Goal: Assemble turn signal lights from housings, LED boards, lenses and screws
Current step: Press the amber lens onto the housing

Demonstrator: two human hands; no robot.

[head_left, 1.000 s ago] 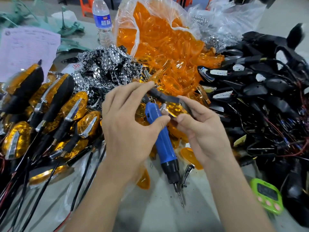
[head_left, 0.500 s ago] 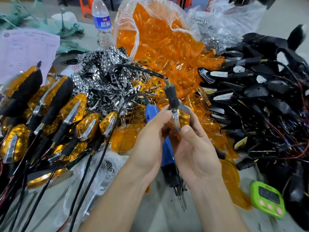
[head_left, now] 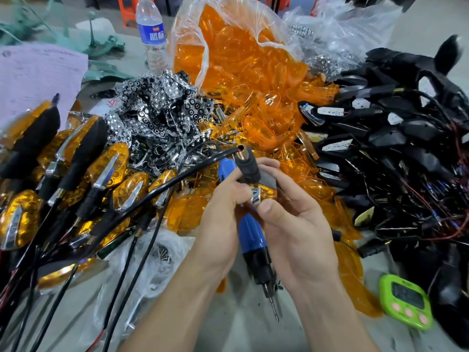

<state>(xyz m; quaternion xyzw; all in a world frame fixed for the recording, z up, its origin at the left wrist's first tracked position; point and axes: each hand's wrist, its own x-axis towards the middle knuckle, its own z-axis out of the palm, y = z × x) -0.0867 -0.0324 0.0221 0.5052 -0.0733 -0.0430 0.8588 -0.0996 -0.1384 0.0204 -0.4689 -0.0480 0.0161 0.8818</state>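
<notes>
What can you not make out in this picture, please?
Head view: turn signal light, mostly covered by the left hand and right hand.
Head view: green timer, display blurred and unreadable.
Head view: paper sheet, print too small, cut by the left edge.

Black-stemmed amber turn signal [head_left: 256,185], upright

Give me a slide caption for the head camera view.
Left hand and right hand hold a turn signal over a blue screwdriver, among orange lenses and black housings.
</notes>
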